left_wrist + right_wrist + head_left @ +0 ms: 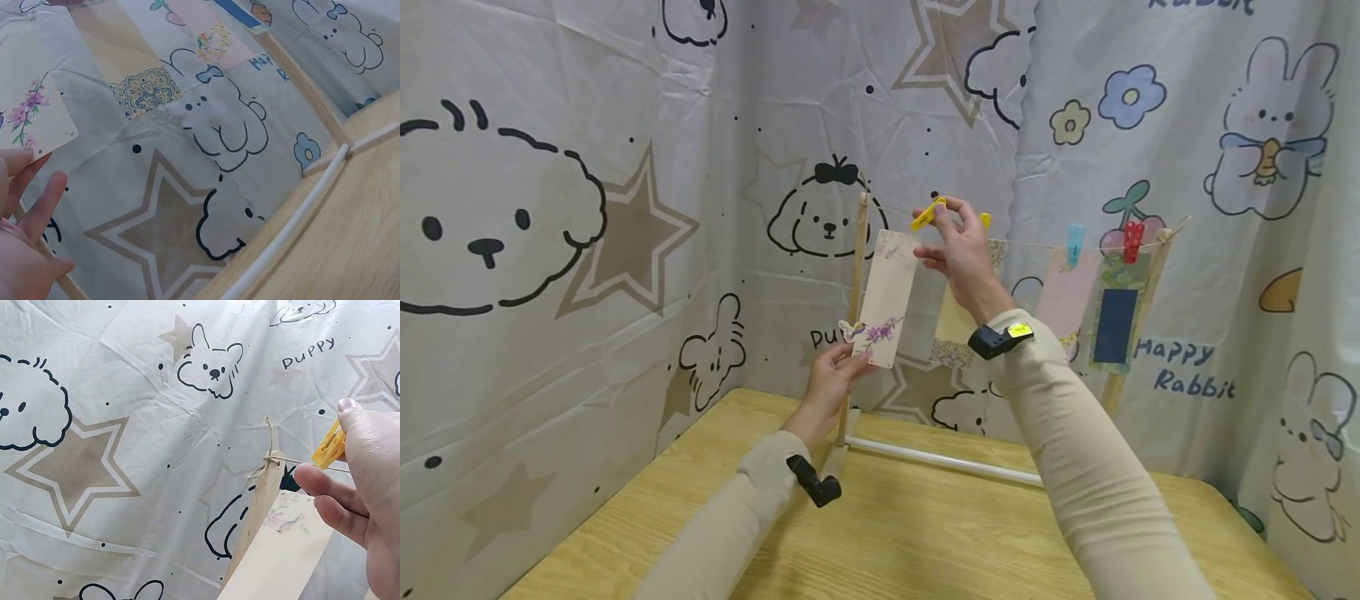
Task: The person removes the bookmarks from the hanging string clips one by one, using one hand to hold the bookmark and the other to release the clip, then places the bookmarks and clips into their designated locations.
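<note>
Three cards (1063,292) hang, one not yet.
Your left hand (829,387) pinches the flowered card (887,287), right hand (964,260) a yellow clip (927,215).

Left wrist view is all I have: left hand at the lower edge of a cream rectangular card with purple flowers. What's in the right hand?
Observer: The right hand pinches a yellow plastic clothespin.
Operator: What holds the pale pink rectangular card up?
Observer: A light-blue plastic clip at its top edge.
Operator: And the left-side light wooden post, what's at its top?
Observer: Thin beige twine, tied around it.
</note>
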A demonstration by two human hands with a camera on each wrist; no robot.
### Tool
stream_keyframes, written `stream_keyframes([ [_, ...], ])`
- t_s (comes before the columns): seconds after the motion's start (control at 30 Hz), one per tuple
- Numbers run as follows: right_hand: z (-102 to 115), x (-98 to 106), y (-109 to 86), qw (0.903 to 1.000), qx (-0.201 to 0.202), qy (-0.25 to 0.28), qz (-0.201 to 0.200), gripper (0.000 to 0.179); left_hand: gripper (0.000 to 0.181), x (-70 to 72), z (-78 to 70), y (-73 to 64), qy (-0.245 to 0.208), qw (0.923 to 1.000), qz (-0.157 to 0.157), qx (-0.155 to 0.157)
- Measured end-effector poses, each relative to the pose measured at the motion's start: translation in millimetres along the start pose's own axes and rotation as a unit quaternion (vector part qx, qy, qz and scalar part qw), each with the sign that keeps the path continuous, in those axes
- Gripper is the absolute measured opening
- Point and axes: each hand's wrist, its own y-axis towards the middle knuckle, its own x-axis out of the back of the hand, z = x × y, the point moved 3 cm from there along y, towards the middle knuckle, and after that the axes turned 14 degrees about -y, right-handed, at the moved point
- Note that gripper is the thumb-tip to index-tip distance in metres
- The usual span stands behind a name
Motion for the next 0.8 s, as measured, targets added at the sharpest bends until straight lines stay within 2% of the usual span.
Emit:
stream_keyframes([
  [0.17, 0, 1, -3.1, 0.9997, -0.01, 0.016, 0.018, 0.034, 0.025, 1.0, 1.9, -3.1, 0.0, 1.0, 0.001, 0.003],
  [0.4, -3, 3, -7.3, 0.9991, -0.009, 0.005, 0.042, 0.034, 0.026, -0.6, 0.7, -8.5, -0.006, 0.9999, 0.004, 0.014],
  [0.6, -9, 4, -11.4, 0.9975, -0.013, 0.027, 0.064, 0.031, 0.024, 1.9, 0.2, -14.8, -0.001, 0.9999, -0.004, 0.013],
  [0.8, -11, 5, -14.5, 0.9974, -0.009, 0.028, 0.065, 0.033, 0.022, 3.9, 5.2, -18.3, -0.019, 0.9997, -0.004, 0.013],
])
